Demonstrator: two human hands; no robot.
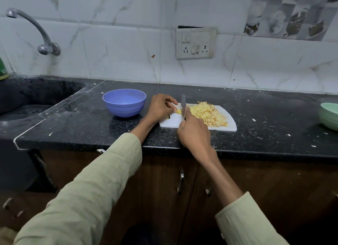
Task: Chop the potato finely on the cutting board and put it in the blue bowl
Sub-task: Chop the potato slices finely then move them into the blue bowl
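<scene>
**Asha:** Potato point(178, 111) first: where's the last bit of it?

**Ben:** At the left end of the white cutting board point(229, 125), a small yellow stub. The left hand point(160, 107) has its fingers curled over it, pinching it just left of the blade. The chopped pile point(208, 114) lies to the right, across the middle of the board.

**Asha:** And the knife point(182, 105)?

**Ben:** The right hand point(194, 133) is wrapped round the handle, fingers closed on it. The blade stands edge down, pointing away from the person, right against the stub.

**Asha:** So how should this cut go?

**Ben:** I'd say the piece is now so small that the fingertips sit very near the edge. Tuck them back, knuckles toward the blade, and take thin, straight-down slices rather than sawing. If the stub gets too short to hold, lay it flat and rock the blade over it.

**Asha:** Anything else before the transfer?

**Ben:** Some pieces in the pile look chunky for "finely", so another pass may help. The blue bowl point(124, 103) sits on the dark worktop point(274, 116) just left of the board, beyond the left hand, and it looks empty, so nothing has been moved over yet. A green bowl point(329, 116) at the far right isn't needed.
</scene>
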